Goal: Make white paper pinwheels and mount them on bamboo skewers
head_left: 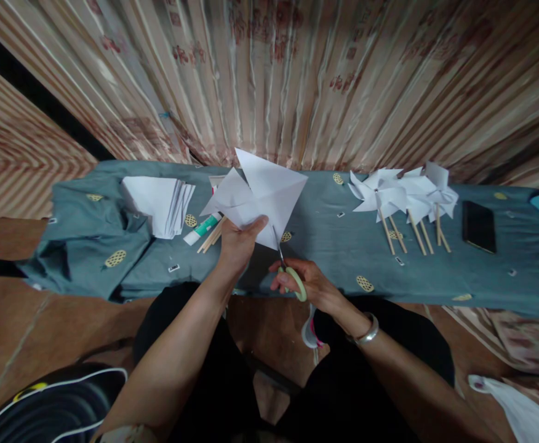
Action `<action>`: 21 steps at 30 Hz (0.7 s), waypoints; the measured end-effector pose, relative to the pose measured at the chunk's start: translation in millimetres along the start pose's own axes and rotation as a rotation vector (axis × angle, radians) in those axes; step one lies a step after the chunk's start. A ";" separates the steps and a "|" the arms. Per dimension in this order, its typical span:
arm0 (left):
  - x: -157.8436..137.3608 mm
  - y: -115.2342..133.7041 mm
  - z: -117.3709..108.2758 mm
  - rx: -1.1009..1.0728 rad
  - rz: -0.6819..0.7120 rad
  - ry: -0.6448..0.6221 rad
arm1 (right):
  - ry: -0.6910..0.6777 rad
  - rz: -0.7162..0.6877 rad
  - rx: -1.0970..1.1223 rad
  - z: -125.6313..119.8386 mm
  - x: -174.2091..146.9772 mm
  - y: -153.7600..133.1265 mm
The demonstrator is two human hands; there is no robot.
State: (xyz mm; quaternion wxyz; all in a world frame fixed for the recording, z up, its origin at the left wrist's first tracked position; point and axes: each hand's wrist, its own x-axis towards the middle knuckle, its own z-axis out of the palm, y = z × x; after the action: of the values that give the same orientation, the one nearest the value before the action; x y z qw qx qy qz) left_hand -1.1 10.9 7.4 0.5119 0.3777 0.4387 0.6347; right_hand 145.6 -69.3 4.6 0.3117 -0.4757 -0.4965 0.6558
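Partly covering wooden sticks (211, 237) beside a glue stick (203, 228), the left grip (240, 239) pinches paper (279, 191), the right grip (307, 278) scissors (299, 283).

Smooth matt paper here on the cut sheet (274, 191), paper again across the pinwheels (380, 189), bare wood on the sticks (211, 237), metal on the scissor blades (279, 246), plastic on their handles (303, 288), there a shiny metal bangle (370, 330), matt cloth tablecloth (325, 246), satiny sheen down the curtain (269, 86), glossy phone (479, 226)

The central sheet (279, 191) is white; the scissors (282, 261) at five o'clock have pale green handles (302, 287). Yellow pineapples (365, 283) dot the grey-green cloth (325, 246); red motifs (343, 79) mark the beige curtain (269, 111) at twelve.
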 end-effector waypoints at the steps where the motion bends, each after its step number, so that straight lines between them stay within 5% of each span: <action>1: 0.0 0.0 0.0 0.002 0.002 0.002 | -0.002 0.004 -0.002 0.0 -0.1 -0.5; 21: -0.5 5.1 0.8 0.041 -0.006 0.032 | 0.035 0.035 0.102 0.0 1.1 5.5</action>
State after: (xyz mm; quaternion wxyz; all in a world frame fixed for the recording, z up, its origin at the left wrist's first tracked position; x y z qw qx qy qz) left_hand -1.8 10.1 12.4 0.4989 0.3765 0.4609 0.6300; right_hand 145.6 -70.1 -1.0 0.3327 -0.4791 -0.4484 0.6773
